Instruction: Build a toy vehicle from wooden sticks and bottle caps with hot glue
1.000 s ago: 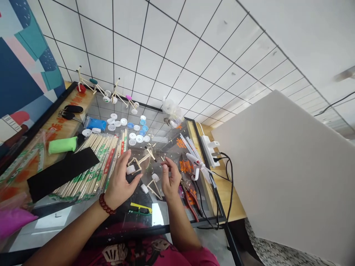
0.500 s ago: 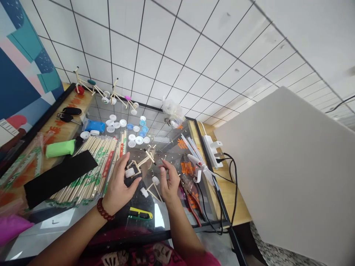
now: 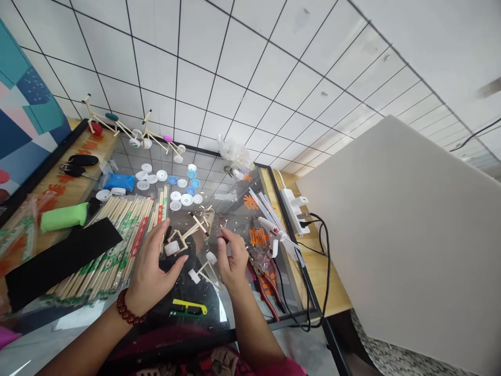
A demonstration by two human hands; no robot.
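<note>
My left hand (image 3: 154, 266) is open, thumb and fingers spread beside a small tricycle-like frame of wooden sticks (image 3: 192, 230). The frame has black-tipped handlebars and a white bottle cap (image 3: 171, 248) at its near end, and it stands on the glass tabletop. My right hand (image 3: 234, 261) is closed to the right of the frame, thumb against the curled fingers; anything in the pinch is too small to make out. Between the hands, closer to me, lies a second stick piece (image 3: 203, 268) with white caps. A yellow and green utility knife (image 3: 189, 307) lies nearest me.
Wrapped chopsticks (image 3: 105, 245), a black strip (image 3: 64, 258) and a green packet (image 3: 64, 216) lie left. Loose bottle caps (image 3: 187, 199) and finished stick models (image 3: 151, 131) are farther back. Right are red-handled pliers (image 3: 266, 290), a white glue gun (image 3: 276, 232) and a power strip (image 3: 293, 209).
The whole view has shifted, so the tabletop things appear slightly farther left. Both hands keep nearly the same pose around the stick frame, which still stands in place.
</note>
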